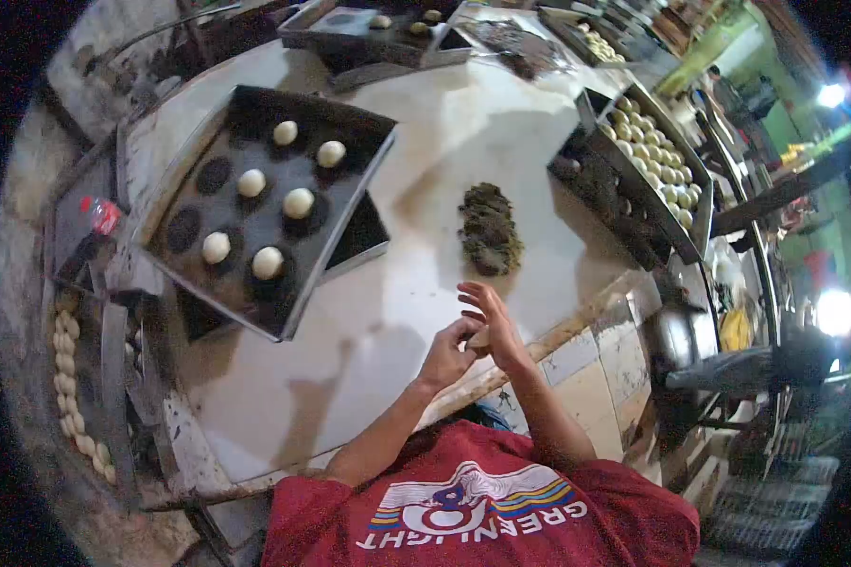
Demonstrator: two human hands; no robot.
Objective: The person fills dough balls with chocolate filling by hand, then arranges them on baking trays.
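Observation:
Both hands meet above the table's front edge. My left hand [451, 352] has its fingers curled round a small pale dough piece [480, 338], which shows only in part. My right hand [497, 324] is against it from the other side, its fingers stretched out and apart. Just beyond the hands a dark greenish-brown heap of filling [490, 230] lies on the white table [425, 293]. To the left, a dark metal tray [336, 236] bears several round white dough balls [298, 203] spaced apart.
At the right, another tray [695, 248] holds many dough balls [654, 156]. More trays stand along the far edge. A red-capped bottle [104, 215] lies at the far left, above a tray with rows of dough pieces [66, 378].

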